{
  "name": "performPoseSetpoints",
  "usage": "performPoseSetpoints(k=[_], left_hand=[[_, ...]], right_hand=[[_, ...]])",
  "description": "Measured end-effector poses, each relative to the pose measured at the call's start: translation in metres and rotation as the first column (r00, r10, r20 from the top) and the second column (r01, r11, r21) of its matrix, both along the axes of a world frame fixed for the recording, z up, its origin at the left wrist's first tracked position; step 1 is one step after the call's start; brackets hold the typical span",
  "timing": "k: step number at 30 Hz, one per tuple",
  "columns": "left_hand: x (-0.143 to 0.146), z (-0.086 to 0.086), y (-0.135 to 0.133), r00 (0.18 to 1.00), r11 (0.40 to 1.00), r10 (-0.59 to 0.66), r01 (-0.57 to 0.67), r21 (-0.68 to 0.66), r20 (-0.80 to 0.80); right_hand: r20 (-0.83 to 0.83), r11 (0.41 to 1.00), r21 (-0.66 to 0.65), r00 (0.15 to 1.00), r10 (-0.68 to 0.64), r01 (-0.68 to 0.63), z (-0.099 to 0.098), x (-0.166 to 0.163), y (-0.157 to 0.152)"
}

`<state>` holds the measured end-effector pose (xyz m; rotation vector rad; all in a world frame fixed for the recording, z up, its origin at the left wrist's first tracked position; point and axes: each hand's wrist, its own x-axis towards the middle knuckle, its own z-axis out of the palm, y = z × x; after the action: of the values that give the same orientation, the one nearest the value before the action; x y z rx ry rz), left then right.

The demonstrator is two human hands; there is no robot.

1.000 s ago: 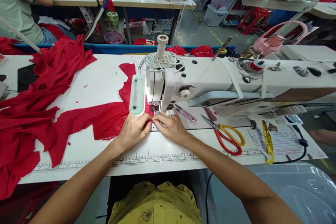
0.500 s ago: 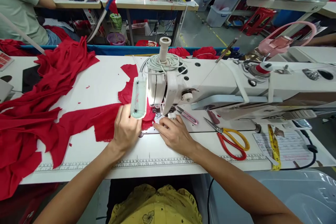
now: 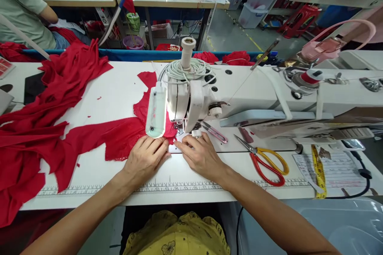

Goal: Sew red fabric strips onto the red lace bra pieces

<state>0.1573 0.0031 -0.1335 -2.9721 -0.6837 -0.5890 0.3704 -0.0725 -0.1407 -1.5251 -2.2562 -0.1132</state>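
Observation:
My left hand (image 3: 146, 158) lies flat with its fingers stretched on the near edge of a red lace fabric piece (image 3: 119, 137), just left of the presser foot (image 3: 180, 126) of the white sewing machine (image 3: 239, 95). My right hand (image 3: 200, 154) rests flat on the machine bed just right of the needle, fingertips at the fabric's edge. A pale lamp bar (image 3: 156, 110) hangs over the fabric and hides part of it.
Red-and-yellow scissors (image 3: 265, 159) and pink thread snips (image 3: 214, 131) lie right of my right hand. A yellow tape measure (image 3: 319, 171) and a paper sheet (image 3: 332, 169) lie further right. A red fabric heap (image 3: 44, 103) covers the table's left. A seated person (image 3: 20, 12) is at far left.
My left hand went up under the lamp bar, then came back down flat on the fabric's near edge. My right hand stayed by the needle. The camera drifted slightly.

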Motion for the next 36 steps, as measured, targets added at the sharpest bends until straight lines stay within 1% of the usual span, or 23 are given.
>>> performPoseSetpoints(k=[4, 7, 15, 23, 29, 33, 36], left_hand=[[0.0, 0.001, -0.001, 1.0, 0.999, -0.003, 0.004, 0.032, -0.008], [-0.001, 0.0, 0.0, 1.0, 0.999, 0.014, -0.014, 0.047, -0.006], [-0.002, -0.004, 0.003, 1.0, 0.999, 0.021, -0.021, 0.029, 0.003], [-0.003, -0.005, 0.002, 1.0, 0.999, 0.023, -0.024, 0.032, 0.012], [-0.001, -0.005, 0.003, 1.0, 1.0, 0.015, -0.016, 0.023, 0.018], [-0.002, -0.004, 0.003, 1.0, 0.999, 0.022, -0.022, 0.027, 0.009], [-0.001, -0.004, 0.002, 1.0, 0.999, 0.021, -0.022, 0.034, 0.019]], right_hand=[[-0.018, 1.0, 0.018, 1.0, 0.012, -0.012, -0.001, 0.0, -0.001], [-0.013, 1.0, 0.007, 1.0, 0.006, -0.006, 0.0, 0.001, -0.001], [-0.034, 1.0, 0.019, 0.999, -0.008, 0.009, -0.001, 0.001, 0.0], [0.05, 0.999, 0.035, 0.998, -0.034, 0.032, -0.002, 0.0, 0.001], [0.026, 0.998, 0.046, 0.999, -0.032, 0.031, -0.005, 0.001, -0.001], [0.02, 0.999, 0.028, 1.0, -0.021, 0.02, -0.01, 0.003, -0.002], [0.022, 0.998, 0.038, 0.998, -0.053, 0.052, -0.011, 0.003, -0.002]])
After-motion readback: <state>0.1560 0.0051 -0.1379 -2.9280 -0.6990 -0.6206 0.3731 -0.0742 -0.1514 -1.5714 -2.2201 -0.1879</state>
